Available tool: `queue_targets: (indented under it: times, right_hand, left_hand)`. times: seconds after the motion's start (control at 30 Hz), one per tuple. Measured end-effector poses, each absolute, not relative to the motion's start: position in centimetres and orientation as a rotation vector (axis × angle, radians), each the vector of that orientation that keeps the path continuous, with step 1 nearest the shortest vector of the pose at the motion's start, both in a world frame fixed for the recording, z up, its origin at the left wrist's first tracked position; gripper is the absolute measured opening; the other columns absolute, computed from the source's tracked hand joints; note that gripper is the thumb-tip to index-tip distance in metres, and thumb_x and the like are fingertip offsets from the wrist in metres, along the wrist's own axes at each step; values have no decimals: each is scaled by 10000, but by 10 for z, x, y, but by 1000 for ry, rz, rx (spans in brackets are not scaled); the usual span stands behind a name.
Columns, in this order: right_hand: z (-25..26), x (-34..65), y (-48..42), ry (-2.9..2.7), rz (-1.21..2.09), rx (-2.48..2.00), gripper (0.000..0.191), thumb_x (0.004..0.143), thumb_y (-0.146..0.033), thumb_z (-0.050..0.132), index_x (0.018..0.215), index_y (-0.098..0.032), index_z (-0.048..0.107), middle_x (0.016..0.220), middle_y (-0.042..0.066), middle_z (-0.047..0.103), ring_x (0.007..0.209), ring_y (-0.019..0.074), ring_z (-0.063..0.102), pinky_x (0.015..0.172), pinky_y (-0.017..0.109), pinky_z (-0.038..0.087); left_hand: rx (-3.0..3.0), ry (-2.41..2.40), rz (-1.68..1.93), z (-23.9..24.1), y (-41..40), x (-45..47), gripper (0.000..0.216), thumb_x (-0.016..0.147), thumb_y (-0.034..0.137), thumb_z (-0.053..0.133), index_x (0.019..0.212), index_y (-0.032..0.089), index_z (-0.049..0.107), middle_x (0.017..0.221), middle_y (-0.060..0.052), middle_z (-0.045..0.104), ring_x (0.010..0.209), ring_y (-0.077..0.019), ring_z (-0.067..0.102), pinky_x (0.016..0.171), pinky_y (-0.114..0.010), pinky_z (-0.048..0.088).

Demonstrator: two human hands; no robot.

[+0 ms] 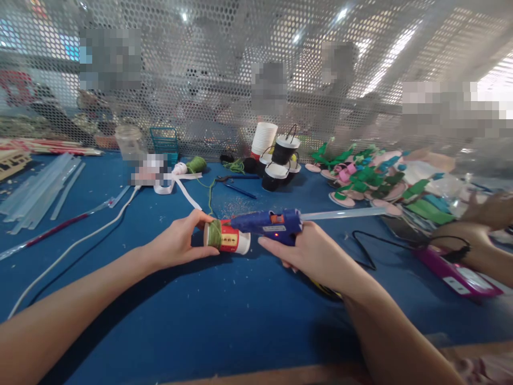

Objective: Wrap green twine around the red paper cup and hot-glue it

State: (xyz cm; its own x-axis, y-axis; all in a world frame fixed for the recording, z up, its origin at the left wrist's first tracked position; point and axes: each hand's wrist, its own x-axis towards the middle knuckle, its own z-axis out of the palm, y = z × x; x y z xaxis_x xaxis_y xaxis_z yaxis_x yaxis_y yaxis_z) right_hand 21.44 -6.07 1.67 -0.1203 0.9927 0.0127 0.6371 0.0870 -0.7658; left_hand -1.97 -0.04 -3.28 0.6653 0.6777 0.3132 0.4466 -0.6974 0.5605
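My left hand (188,235) grips a paper cup (230,239) lying on its side above the blue table. The cup is red and white, and green yarn (215,234) is wound round the end near my fingers. In my right hand (308,248) is a blue hot glue gun (266,222), with a small red light lit on its body. A clear glue stick (344,214) sticks out of the gun's back end. The nozzle points left and reaches the cup's side; whether it touches the cup I cannot tell. A strand of green yarn runs back from the cup.
Loose glue sticks (44,190) lie at left beside a white cable (76,243). At the back are a green yarn ball (196,164), pliers (236,177), stacked white cups (264,140) and black-wrapped cups (285,149). Green and pink craft pieces (356,179), a purple power strip (457,270) and another person's hand (465,240) are at right.
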Motion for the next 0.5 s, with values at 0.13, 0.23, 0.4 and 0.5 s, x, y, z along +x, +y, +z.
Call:
queue_targets:
  times: [0.13, 0.23, 0.4, 0.5]
  right_hand:
    - [16, 214, -62, -1866, 800, -1579, 257, 721, -342, 582, 521, -221, 476, 358, -57, 475, 314, 105, 433, 337, 233, 344]
    - [19, 214, -64, -1918, 754, -1598, 284, 732, -342, 565, 497, -218, 463, 353, -58, 468, 335, 109, 440, 367, 233, 358]
    - [24, 212, -66, -2018, 607, -1592, 230, 746, -315, 527, 542, -209, 524, 409, -46, 512, 437, 130, 502, 446, 231, 396]
    - [26, 211, -66, -2039, 549, -1599, 160, 745, -297, 508, 645, -203, 591, 510, -23, 574, 502, 142, 533, 458, 229, 399]
  left_hand:
    - [2454, 880, 700, -33, 0, -21, 404, 738, 395, 612, 1013, 178, 409, 1019, -97, 605, 942, -240, 613, 759, -372, 509]
    - [2443, 891, 679, -33, 0, -21, 401, 740, 399, 612, 1010, 181, 412, 1025, -92, 607, 946, -239, 611, 757, -364, 508]
    - [2407, 908, 658, -30, 0, -20, 405, 738, 411, 611, 1004, 175, 416, 1028, -99, 611, 950, -246, 609, 761, -376, 503]
    - [2385, 902, 668, -31, 0, -20, 399, 739, 412, 610, 992, 175, 413, 1021, -101, 617, 958, -245, 608, 766, -375, 502]
